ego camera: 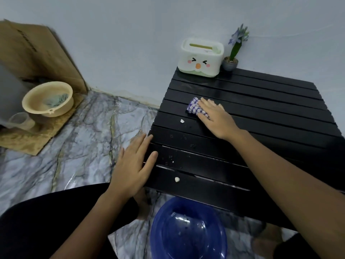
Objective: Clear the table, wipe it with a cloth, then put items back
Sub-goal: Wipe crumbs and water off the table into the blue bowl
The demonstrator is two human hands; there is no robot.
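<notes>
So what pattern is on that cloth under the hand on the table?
The cloth is white with a blue-purple check pattern, pressed under the right hand; seen in the head view.

This looks like a room in a home, seen from someone sitting on the floor. The marble-patterned vinyl floor (78,131) fills the left and middle of the frame, meeting a plain pale blue wall (130,43) across the top. A low black slatted table (261,109) at the right carries a cream tissue box with a cartoon face (200,57) and a small potted purple flower (233,51). A beige plastic basin (47,100) sits on flattened brown cardboard (37,53) at the upper left, and a translucent blue plastic basin (188,230) rests at the bottom centre.
</notes>
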